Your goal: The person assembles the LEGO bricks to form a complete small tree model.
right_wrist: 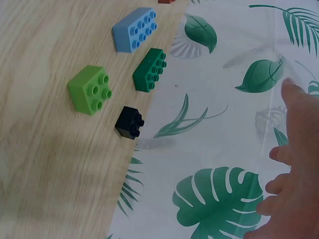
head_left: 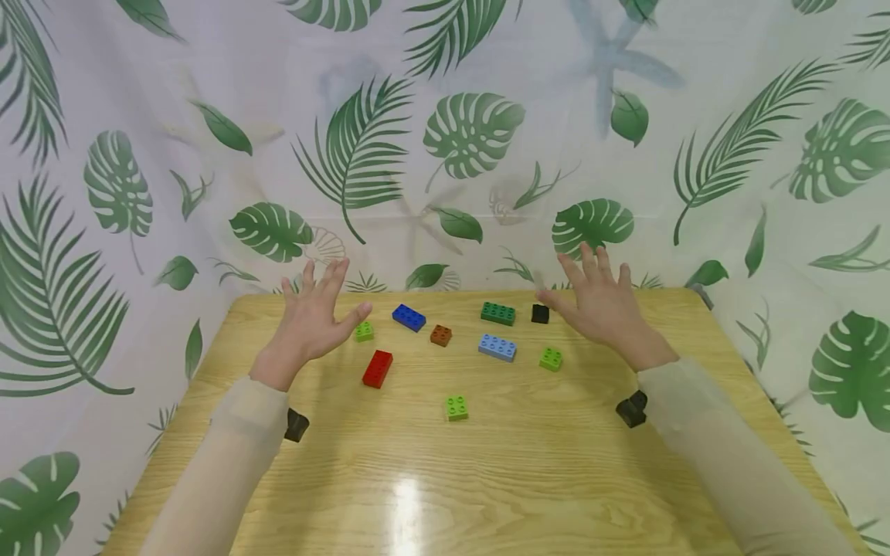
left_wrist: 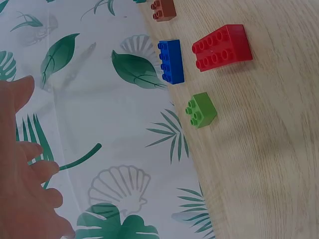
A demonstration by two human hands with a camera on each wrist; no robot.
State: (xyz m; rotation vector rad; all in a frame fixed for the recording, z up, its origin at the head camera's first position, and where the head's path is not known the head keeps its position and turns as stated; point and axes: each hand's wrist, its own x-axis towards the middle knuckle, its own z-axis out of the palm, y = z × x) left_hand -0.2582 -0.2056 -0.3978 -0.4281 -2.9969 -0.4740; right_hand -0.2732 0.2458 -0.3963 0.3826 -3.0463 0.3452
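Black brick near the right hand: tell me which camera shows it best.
The right wrist view: the black brick appears large there, studs visible, at the table's far edge beside a lime green brick. The head view shows it small and dark by the right hand. The left wrist view misses it.

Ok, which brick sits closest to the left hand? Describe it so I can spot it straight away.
Start at the far edge of the wooden table, on its left half, where the open left hand hovers. Just off its thumb lies a small square lime green brick. The blue brick and red brick beside it are longer, and the two other lime ones lie further right.
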